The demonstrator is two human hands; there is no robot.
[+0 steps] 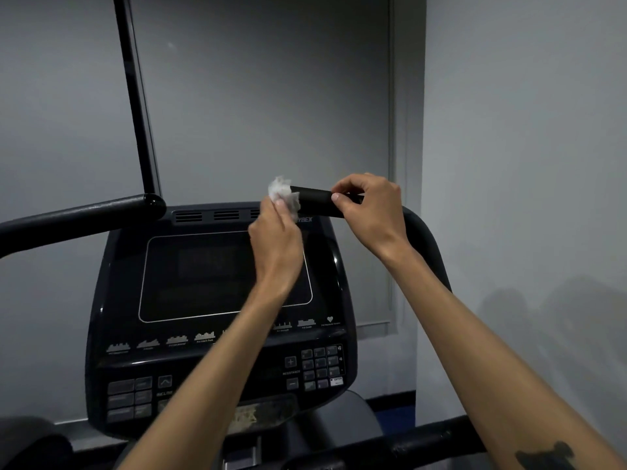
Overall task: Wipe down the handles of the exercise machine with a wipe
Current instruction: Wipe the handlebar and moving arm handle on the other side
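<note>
Left hand (276, 245) pinches the crumpled wipe (284, 195) against the tip of the right handle (315, 201); right hand (368, 206) grips that handle just beside it, steadying. Best wrap the wipe fully round and twist along the grip.

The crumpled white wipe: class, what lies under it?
Under the wipe, pinched by the left hand, is the tip of the right handle. The tip itself is covered; the right hand grips the handle's bare part.
</note>
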